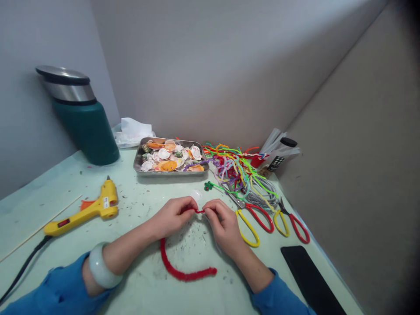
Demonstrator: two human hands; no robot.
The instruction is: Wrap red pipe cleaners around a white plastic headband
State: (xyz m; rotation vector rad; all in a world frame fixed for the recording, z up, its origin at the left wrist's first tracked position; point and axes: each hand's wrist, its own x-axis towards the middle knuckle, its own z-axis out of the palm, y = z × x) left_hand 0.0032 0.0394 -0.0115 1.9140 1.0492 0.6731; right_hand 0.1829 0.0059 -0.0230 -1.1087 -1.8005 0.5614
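Both hands meet near the middle of the table, pinching a thin red strand between them. My left hand (173, 215) is closed on a red pipe cleaner (187, 276), whose fuzzy tail curves out below that hand and lies on the table. With thumb and forefinger, my right hand (224, 225) grips the short red piece at the other side. Whether that piece and the curved tail are one length is hidden by the left hand. Scissors with one red and one yellow handle (251, 225) lie just beyond the right hand.
A metal tray (170, 173) holds shells. Beside it sprawl colourful pipe cleaners (236, 170). A yellow glue gun (87, 212), a thin stick (42, 227) and a green bottle (87, 131) stand or lie left. At right are second scissors (297, 225) and a black phone-like slab (308, 280).
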